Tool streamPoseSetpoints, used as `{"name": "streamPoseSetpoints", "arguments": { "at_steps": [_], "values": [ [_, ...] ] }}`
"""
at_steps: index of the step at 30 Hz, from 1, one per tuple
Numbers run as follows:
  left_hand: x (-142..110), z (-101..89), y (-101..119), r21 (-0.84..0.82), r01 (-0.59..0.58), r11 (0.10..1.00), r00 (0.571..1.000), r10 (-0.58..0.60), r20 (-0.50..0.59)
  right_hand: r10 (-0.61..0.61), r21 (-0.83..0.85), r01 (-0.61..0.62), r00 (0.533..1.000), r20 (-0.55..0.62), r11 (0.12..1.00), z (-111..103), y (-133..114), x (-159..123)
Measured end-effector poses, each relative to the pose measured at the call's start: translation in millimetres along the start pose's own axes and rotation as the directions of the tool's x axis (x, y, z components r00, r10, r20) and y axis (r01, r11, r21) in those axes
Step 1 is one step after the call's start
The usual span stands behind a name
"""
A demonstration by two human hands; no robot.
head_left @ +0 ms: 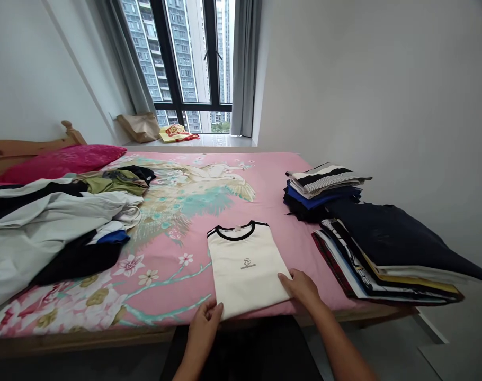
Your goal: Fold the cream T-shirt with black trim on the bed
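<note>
A cream T-shirt point(244, 280) with a black neckband lies folded into a rectangle near the bed's front edge, its collar facing away from me and a small dark print on the chest. My left hand point(204, 323) pinches its near left corner, thumb on top and the other fingers partly hidden. At the near right corner, my right hand point(300, 288) grips the shirt's edge, thumb above and fingers underneath. Both hands are closed on the cloth.
Loose clothes point(58, 222) are heaped at the left by a magenta pillow point(66, 161). On the right stand a larger folded pile point(387, 248) and a smaller folded stack point(324, 188). A pink floral sheet point(273, 174) covers the bed. Bags point(141, 127) sit on the windowsill.
</note>
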State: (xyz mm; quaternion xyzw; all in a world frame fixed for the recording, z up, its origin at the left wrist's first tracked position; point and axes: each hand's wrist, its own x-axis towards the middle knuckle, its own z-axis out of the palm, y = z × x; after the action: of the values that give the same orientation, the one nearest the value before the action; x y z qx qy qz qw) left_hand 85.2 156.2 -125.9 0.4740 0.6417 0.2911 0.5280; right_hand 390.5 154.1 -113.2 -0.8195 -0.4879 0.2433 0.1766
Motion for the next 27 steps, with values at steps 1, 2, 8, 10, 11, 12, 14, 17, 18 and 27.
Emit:
{"name": "streamPoseSetpoints", "arguments": {
  "at_steps": [1, 2, 8, 10, 11, 12, 14, 17, 18, 27],
  "values": [
    [3.3, 1.9, 3.0, -0.038, 0.051, 0.998, 0.998, -0.050, 0.033, 0.003, 0.053, -0.004, 1.000, 0.013, 0.999, -0.5, 0.8, 4.6],
    [6.8, 4.0, 7.5, -0.078, 0.087, 0.993, 0.994, -0.082, 0.070, 0.005, 0.119, -0.009, 0.999, 0.033, 0.993, -1.2, 1.7, 9.2],
    [16.1, -1.6, 36.4, -0.255, 0.065, 0.965, 0.981, -0.014, 0.195, -0.058, 0.405, 0.002, 0.990, 0.125, 0.914, -1.0, -0.9, 4.3],
    [16.9, -23.5, 37.2, -0.305, 0.071, 0.950, 0.981, -0.012, 0.192, -0.099, 0.568, -0.036, 0.974, 0.206, 0.822, 10.7, -7.5, -20.0],
    [17.0, -37.9, 35.4, -0.347, 0.087, 0.934, 0.983, -0.023, 0.185, -0.137, 0.671, -0.079, 0.955, 0.262, 0.738, 20.5, -12.3, -36.0],
    [16.3, -53.1, 32.2, -0.405, 0.109, 0.908, 0.986, -0.046, 0.161, -0.189, 0.767, -0.140, 0.927, 0.323, 0.626, 32.6, -18.1, -53.7],
    [11.7, -80.3, 23.1, -0.539, 0.140, 0.831, 0.990, -0.116, 0.079, -0.268, 0.856, -0.251, 0.877, 0.398, 0.451, 60.3, -32.0, -89.6],
    [-3.0, -98.8, 7.9, -0.677, 0.170, 0.716, 0.976, -0.219, 0.012, -0.265, 0.863, -0.394, 0.837, 0.479, 0.318, 95.4, -54.0, -129.9],
    [-8.2, -98.0, 3.8, -0.699, 0.185, 0.691, 0.971, -0.237, 0.022, -0.262, 0.860, -0.428, 0.828, 0.496, 0.278, 102.2, -59.5, -137.3],
    [-12.7, -59.5, 20.1, -0.750, 0.112, 0.652, 0.988, -0.156, 0.012, -0.323, 0.882, -0.468, 0.844, 0.429, -0.051, 78.9, -54.8, -118.0]
  ]
}}
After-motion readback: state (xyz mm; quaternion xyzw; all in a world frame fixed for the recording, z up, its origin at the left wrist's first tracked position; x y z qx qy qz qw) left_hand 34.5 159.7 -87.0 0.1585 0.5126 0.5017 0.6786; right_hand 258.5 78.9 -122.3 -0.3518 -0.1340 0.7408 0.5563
